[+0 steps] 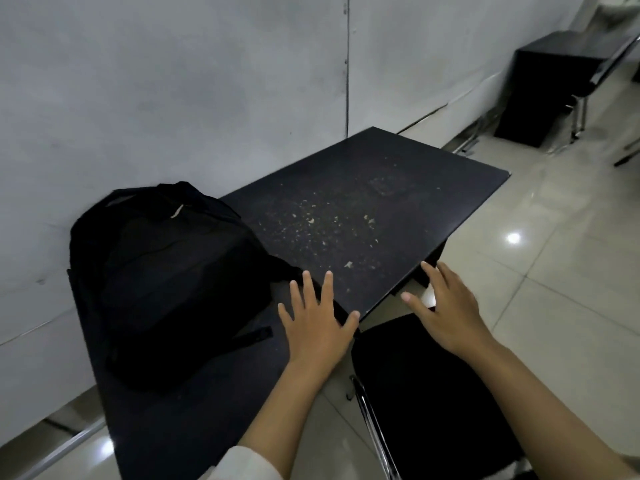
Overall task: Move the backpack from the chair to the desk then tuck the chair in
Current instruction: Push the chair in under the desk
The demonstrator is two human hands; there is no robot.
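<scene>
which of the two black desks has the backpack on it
The near desk by the hands, speckled with pale flecks; the backpack sits on its left end. The far desk carries none.

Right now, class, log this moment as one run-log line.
backpack: on desk, by wall | chair: not tucked | left hand: open, over desk corner | right hand: open, above chair

The backpack (162,282) is matt black cloth. The desk (381,209) has a dark, smooth top, scuffed with pale flecks. The chair (433,393) has a matt black seat on a shiny metal frame. The floor (554,289) is glossy tile.
</scene>
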